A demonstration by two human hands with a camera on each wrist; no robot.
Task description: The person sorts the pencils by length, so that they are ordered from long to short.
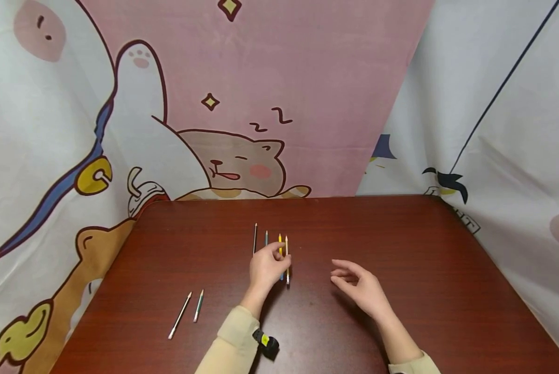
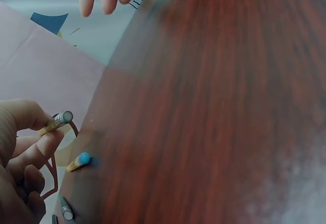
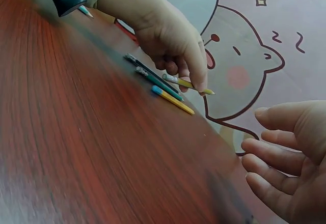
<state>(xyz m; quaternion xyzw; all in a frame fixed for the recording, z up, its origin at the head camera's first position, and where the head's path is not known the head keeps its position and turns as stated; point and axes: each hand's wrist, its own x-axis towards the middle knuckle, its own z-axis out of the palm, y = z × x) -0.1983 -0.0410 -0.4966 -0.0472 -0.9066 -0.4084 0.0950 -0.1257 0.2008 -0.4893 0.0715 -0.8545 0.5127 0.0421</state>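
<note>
My left hand (image 1: 268, 267) pinches a yellowish pencil (image 3: 183, 83) between thumb and fingertips; its metal-banded end (image 2: 63, 117) points back toward me. Beside it on the table lie a yellow pencil (image 3: 175, 101) with a blue end, a green pencil (image 3: 155, 82) and a dark pencil (image 1: 255, 238), roughly side by side. The hand partly covers them in the head view. To the right, my right hand (image 1: 360, 291) is held over the table, fingers loosely bent and apart, with nothing in it.
Two more pencils lie at the front left of the brown table (image 1: 400, 234): a dark one (image 1: 180, 315) and a green one (image 1: 199, 305). A black wrist camera (image 1: 267, 344) is strapped on my left wrist. Patterned cloth (image 1: 335, 104) hangs behind the table.
</note>
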